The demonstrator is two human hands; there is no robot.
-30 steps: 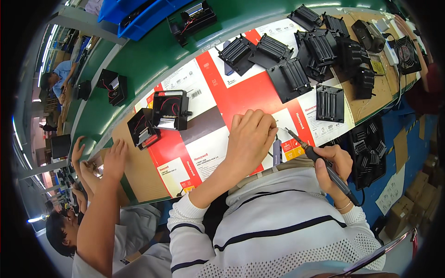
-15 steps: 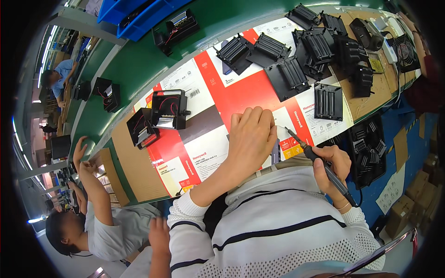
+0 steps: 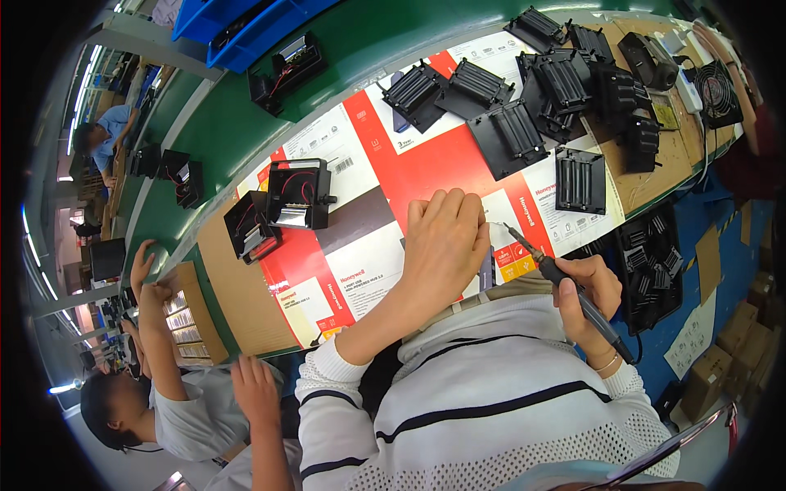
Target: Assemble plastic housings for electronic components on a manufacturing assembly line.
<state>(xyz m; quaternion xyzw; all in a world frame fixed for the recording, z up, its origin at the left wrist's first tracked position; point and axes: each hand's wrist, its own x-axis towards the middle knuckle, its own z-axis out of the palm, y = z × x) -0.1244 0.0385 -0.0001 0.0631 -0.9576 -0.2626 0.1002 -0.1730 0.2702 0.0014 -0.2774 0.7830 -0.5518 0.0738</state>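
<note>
My left hand [image 3: 446,241] rests over the board with its fingers curled together. Whatever it may grip is hidden beneath the fingers; a bit of dark grey surface shows beside it. In my right hand [image 3: 593,290] is a soldering iron [image 3: 605,326], its tip pointing up and left, a short way right of my left fingertips. Beyond my hands lie several black plastic battery holders [image 3: 513,136], some overlapping. To the left, two black open housings [image 3: 298,195] with red wires and metallic parts sit on the printed cardboard [image 3: 393,176].
A green conveyor [image 3: 237,110] carries more black housings [image 3: 288,65] along the far side. A blue bin [image 3: 246,37] stands beyond it. A black crate [image 3: 651,266] of parts sits below right. A co-worker [image 3: 192,409] is close on my left; a small fan [image 3: 715,92] stands far right.
The black housings on the green conveyor have shifted to the left. The co-worker's hand beside my left arm has risen. My hands and the soldering iron are almost still.
</note>
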